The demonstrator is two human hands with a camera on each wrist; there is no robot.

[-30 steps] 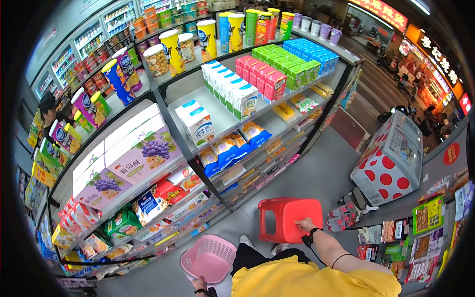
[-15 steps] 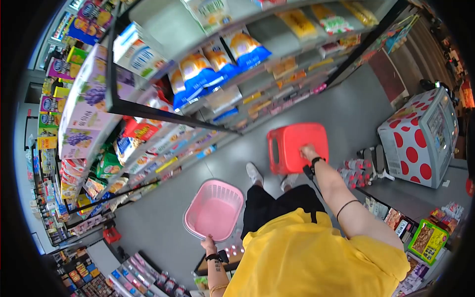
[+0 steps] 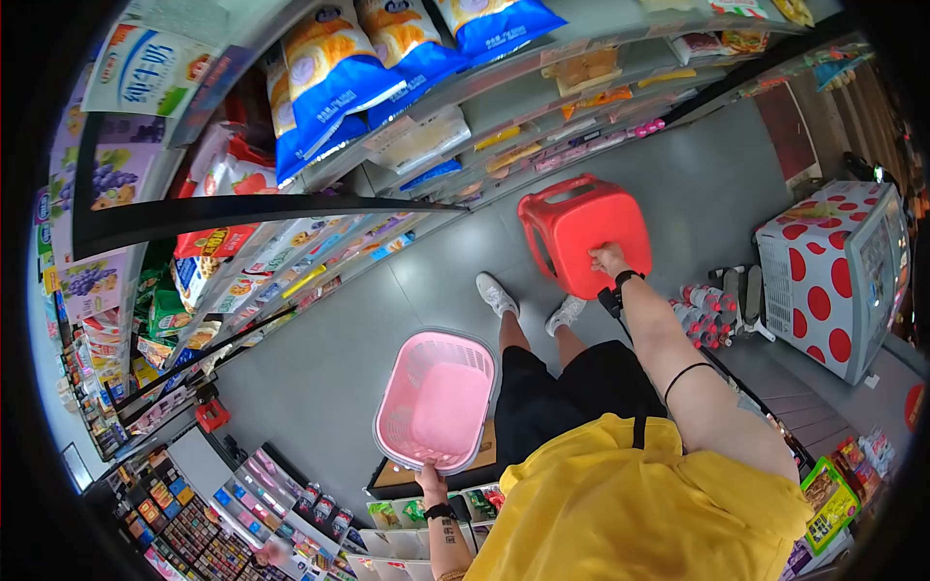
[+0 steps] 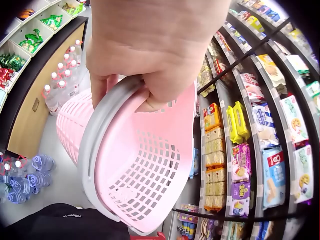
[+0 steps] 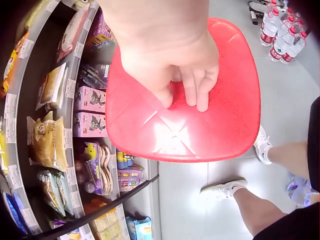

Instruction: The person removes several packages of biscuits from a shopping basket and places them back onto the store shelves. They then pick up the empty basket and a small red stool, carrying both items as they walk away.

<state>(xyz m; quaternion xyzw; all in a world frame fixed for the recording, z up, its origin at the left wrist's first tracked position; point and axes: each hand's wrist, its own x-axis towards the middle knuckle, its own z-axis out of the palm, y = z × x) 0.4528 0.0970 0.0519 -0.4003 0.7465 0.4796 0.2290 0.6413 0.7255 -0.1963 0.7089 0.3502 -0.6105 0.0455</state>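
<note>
A pink plastic basket [image 3: 450, 402] with perforated walls hangs from my left hand [image 3: 431, 481], whose fingers grip its near rim together with the grey handle [image 4: 90, 145]. The inside of the basket shows no goods. My right hand [image 3: 608, 259] holds a red plastic stool [image 3: 587, 215] by the middle of its seat. In the right wrist view the fingers [image 5: 202, 95] hook down at the seat's centre, their tips partly hidden. The stool sits forward and right of my feet, its side opening facing left.
A long stocked shelf [image 3: 465, 107] with a black frame runs along the front and left. On the right stand a polka-dot freezer [image 3: 819, 281] and packs of bottles [image 3: 705, 315]. Low bins of packaged snacks [image 3: 417, 511] lie behind the basket. Grey tiled floor [image 3: 426, 281] extends between them.
The head view has tipped down from the upper shelves to the floor. The basket has come more fully into sight, still in my left hand. The stool now looks tilted, still held by my right hand.
</note>
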